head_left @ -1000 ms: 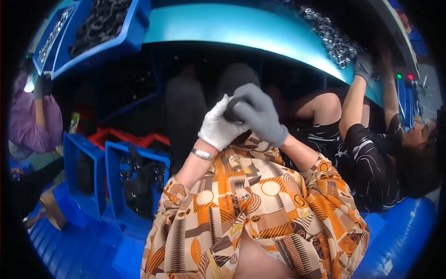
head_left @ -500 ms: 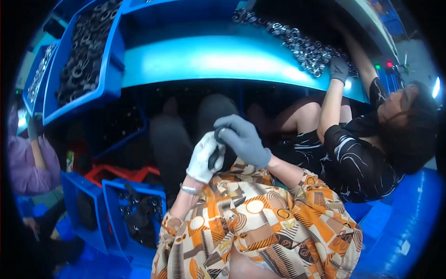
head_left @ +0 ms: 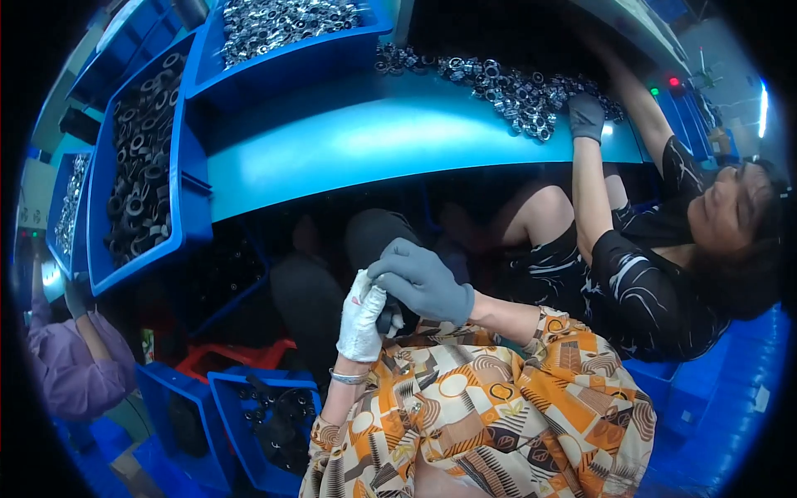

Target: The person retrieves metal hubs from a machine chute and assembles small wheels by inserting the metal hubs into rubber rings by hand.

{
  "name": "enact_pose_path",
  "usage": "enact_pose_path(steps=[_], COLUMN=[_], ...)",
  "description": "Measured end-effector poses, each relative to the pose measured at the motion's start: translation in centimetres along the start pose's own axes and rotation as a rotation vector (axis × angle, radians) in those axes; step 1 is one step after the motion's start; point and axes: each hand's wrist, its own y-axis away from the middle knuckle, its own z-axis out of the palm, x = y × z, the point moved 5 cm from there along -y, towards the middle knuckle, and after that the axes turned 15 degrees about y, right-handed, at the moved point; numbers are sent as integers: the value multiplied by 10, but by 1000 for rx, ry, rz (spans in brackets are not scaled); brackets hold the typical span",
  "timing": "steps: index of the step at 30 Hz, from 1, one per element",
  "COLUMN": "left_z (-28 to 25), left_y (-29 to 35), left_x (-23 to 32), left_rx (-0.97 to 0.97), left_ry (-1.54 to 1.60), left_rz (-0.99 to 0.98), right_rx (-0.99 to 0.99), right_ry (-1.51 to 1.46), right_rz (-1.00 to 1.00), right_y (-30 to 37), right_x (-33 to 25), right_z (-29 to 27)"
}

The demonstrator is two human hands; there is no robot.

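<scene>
My left hand (head_left: 359,324), in a white glove with a reddish mark, is closed in front of my lap. A dark piece (head_left: 387,319) shows between its curled fingers, its shape partly covered. My right hand (head_left: 425,282), in a grey glove, bends over from the right. Its thumb and fingers are pinched against the left fingertips, and whatever lies in that pinch is hidden. Left of the teal worktop, a blue bin (head_left: 184,187) holds many black rings (head_left: 137,174).
Shiny metal rings (head_left: 531,95) lie heaped on the teal worktop (head_left: 332,149), where a co-worker's gloved hand (head_left: 587,116) rests. Another blue bin (head_left: 290,46) of shiny rings stands at the back. Lower left are blue bins (head_left: 224,415) and a red crate (head_left: 241,355). A purple-sleeved person (head_left: 91,365) sits far left.
The view has shifted, bringing more of the back bin into sight. A black ring seen earlier at my fingertips is now covered. My hands stay together, with the left turned more upright.
</scene>
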Motion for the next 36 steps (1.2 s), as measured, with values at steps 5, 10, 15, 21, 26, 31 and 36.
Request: enact_pose_path(steps=[5,10,15,21,26,31,36], left_z=[1,-2,-2,1,12,28,12], left_y=[5,10,13,16,14,9,9], left_x=[-2,-6,-10,-9,-2,11,1], left_rx=[25,-48,-79,146,145,29,162], left_ry=[290,338,231,-52,-441,-651,-323], left_rz=[59,81,58,27,92,439,75], right_rx=[103,139,51,80,112,131,401], right_ry=[-148,-448,-541,-516,-447,-411,265], right_rz=[109,426,461,401,440,446,51], right_y=[0,6,14,18,22,19,9], right_x=[6,19,12,11,20,20,24], right_z=[-5,-10,-4,2,2,2,-58])
